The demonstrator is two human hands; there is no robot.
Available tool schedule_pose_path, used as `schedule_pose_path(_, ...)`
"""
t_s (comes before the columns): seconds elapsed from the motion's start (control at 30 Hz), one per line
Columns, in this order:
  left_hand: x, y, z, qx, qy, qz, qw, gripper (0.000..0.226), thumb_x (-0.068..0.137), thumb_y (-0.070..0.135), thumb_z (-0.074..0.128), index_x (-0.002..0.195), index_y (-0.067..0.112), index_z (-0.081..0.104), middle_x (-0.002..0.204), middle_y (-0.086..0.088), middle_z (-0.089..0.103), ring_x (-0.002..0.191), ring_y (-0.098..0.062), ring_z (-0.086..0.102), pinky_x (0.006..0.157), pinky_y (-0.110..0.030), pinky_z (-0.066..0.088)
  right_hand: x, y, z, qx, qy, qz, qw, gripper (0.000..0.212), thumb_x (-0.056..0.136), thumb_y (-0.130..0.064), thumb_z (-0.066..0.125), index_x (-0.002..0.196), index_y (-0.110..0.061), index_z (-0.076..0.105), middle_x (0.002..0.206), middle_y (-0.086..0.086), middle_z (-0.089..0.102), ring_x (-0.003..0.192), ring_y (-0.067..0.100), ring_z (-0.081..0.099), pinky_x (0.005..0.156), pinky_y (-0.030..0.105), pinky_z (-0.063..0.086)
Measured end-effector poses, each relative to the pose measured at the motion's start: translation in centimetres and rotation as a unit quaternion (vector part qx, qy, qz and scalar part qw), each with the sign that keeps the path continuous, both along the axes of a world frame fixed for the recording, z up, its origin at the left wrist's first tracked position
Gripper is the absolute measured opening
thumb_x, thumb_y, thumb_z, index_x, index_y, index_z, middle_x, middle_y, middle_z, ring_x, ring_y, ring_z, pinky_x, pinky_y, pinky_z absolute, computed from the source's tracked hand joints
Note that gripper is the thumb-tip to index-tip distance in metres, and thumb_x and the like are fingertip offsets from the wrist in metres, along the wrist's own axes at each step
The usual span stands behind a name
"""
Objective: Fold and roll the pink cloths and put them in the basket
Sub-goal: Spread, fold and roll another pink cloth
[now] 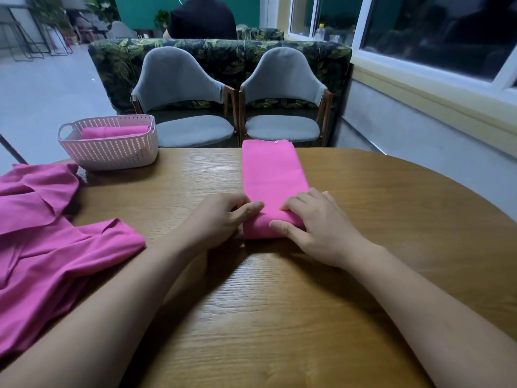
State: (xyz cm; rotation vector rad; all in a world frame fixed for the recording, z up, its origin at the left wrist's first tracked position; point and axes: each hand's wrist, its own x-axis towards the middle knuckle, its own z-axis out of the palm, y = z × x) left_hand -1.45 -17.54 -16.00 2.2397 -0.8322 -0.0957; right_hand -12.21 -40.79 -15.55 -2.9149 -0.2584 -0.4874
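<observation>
Both hands, the left hand point(221, 217) and right hand point(319, 228), curl their fingers round the near, started roll of the folded cloth point(272, 169), lying right of the basket point(109, 155). Best to roll tightly, keeping both edges level.

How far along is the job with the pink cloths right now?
Done: at least one rolled pink cloth lies in the white basket. In hand: a folded pink strip lies on the wooden table. The left hand and right hand grip its near end, where a roll is only begun. Left: finish this roll, basket it, then fold and roll the heap of unfolded pink cloths at the table's left.
</observation>
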Motion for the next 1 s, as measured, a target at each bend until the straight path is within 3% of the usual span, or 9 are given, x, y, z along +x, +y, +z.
schedule_pose_path(0.1,-0.4,-0.2,-0.3,-0.004,-0.034,0.001,0.999,0.056,0.090,0.077,0.046,0.081,0.025,0.064,0.071,0.005,0.064,0.072,-0.013,0.060,0.074,-0.045,0.052,0.1,-0.1,0.1,0.008,0.009,0.006,1.000,0.056,0.098,-0.075,0.036,0.108,-0.028,0.064,0.101,-0.012,0.063,0.098,0.016,0.052,0.089,0.041,0.040)
schedule_pose_path(0.2,-0.7,0.0,-0.5,-0.053,-0.094,-0.043,0.993,0.039,0.085,0.069,0.068,0.098,0.033,0.071,0.094,0.014,0.066,0.091,-0.008,0.064,0.079,-0.030,0.052,0.7,-0.1,0.4,0.028,0.021,-0.010,0.999,0.057,0.098,-0.074,0.032,0.096,-0.026,0.062,0.093,-0.009,0.064,0.092,0.018,0.054,0.088,0.045,0.044)
schedule_pose_path(0.33,-0.8,0.3,-0.9,-0.048,-0.067,-0.056,0.995,0.066,0.063,0.053,0.097,0.115,0.038,0.059,0.110,0.016,0.067,0.104,-0.004,0.064,0.079,-0.022,0.049,0.9,0.0,0.4,0.051,0.022,-0.022,0.998,0.053,0.101,-0.069,0.036,0.095,-0.024,0.064,0.092,-0.006,0.057,0.090,0.021,0.055,0.083,0.043,0.045)
schedule_pose_path(0.43,-0.8,0.0,-1.1,-0.097,0.003,-0.032,0.995,0.067,0.062,0.044,0.100,0.111,0.037,0.055,0.106,0.010,0.072,0.093,-0.007,0.071,0.074,-0.027,0.054,0.6,0.2,0.6,0.060,0.025,-0.025,0.998,0.042,0.105,-0.061,0.043,0.111,-0.025,0.063,0.103,-0.005,0.049,0.093,0.020,0.052,0.080,0.038,0.037)
schedule_pose_path(0.5,-0.9,-0.1,-1.0,-0.113,0.045,-0.040,0.992,0.055,0.069,0.038,0.098,0.108,0.034,0.059,0.099,0.005,0.075,0.075,-0.021,0.075,0.064,-0.037,0.058,0.4,0.4,0.8,0.035,0.012,-0.021,0.999,0.036,0.106,-0.058,0.043,0.121,-0.028,0.057,0.112,-0.004,0.047,0.099,0.019,0.049,0.085,0.038,0.036)
schedule_pose_path(0.6,-0.7,-0.1,-0.9,-0.099,0.059,-0.036,0.993,0.045,0.076,0.046,0.092,0.109,0.034,0.064,0.096,0.005,0.076,0.065,-0.020,0.074,0.064,-0.039,0.058,0.1,1.0,0.7,-0.038,-0.024,-0.021,0.999,0.032,0.106,-0.056,0.043,0.116,-0.028,0.054,0.116,-0.001,0.045,0.104,0.023,0.048,0.093,0.043,0.037)
schedule_pose_path(0.7,-0.1,-0.1,-1.1,-0.046,0.017,-0.020,0.999,0.053,0.078,0.071,0.074,0.118,0.036,0.069,0.099,0.010,0.076,0.075,-0.006,0.072,0.077,-0.039,0.057,-0.1,1.7,0.5,-0.078,-0.036,-0.046,0.995,0.044,0.102,-0.061,0.045,0.117,-0.022,0.058,0.119,0.003,0.048,0.108,0.027,0.047,0.094,0.045,0.039)
schedule_pose_path(0.8,-0.1,-0.1,-1.0,-0.003,-0.050,-0.031,0.998,0.072,0.081,0.079,0.056,0.132,0.031,0.069,0.127,0.013,0.069,0.110,-0.001,0.063,0.101,-0.033,0.050,-0.3,1.8,0.5,-0.088,-0.024,-0.048,0.995,0.057,0.097,-0.069,0.047,0.121,-0.020,0.061,0.118,0.003,0.051,0.110,0.027,0.049,0.096,0.044,0.042)
schedule_pose_path(1.0,-0.5,0.5,-0.5,0.086,-0.055,-0.034,0.994,0.084,0.077,0.079,0.072,0.150,0.046,0.044,0.139,0.007,0.061,0.131,-0.012,0.054,0.109,-0.035,0.044,0.1,1.5,0.2,-0.102,-0.013,-0.055,0.993,0.063,0.097,-0.071,0.039,0.121,-0.020,0.065,0.112,0.002,0.059,0.109,0.027,0.054,0.097,0.044,0.042)
